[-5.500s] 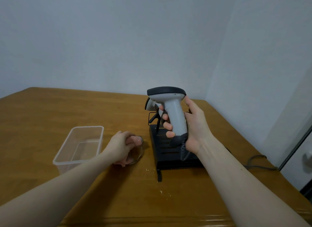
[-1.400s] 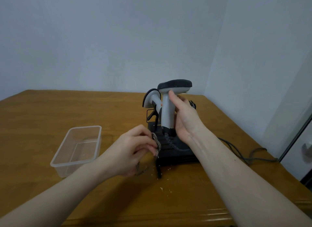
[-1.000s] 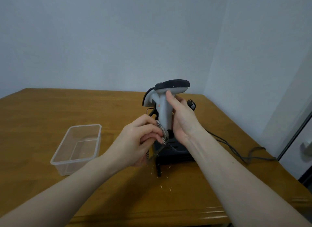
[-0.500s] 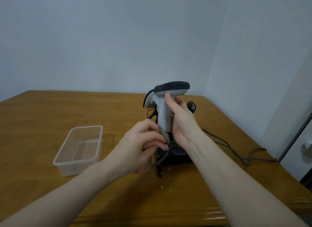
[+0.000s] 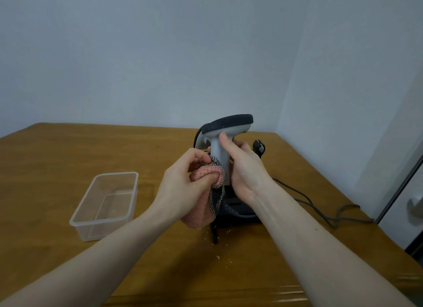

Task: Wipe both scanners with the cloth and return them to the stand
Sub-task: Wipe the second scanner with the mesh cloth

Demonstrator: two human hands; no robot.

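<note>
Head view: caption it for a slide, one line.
Left hand presses the cloth against the scanner handle, right hand gripping it.

1. The scanner (image 5: 218,146) stands upright between my hands, just left of my right hand (image 5: 246,169).
2. The cloth (image 5: 206,192) hangs from my left hand (image 5: 183,185), against the scanner's handle.
3. The stand (image 5: 238,213) sits below both hands.
4. The container (image 5: 107,203) lies left of my left hand, on the table (image 5: 57,158).
5. The cable (image 5: 320,210) trails right of my right forearm.

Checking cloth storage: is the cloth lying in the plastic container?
No, the left hand grips the cloth against the scanner; the container holds none.
</note>
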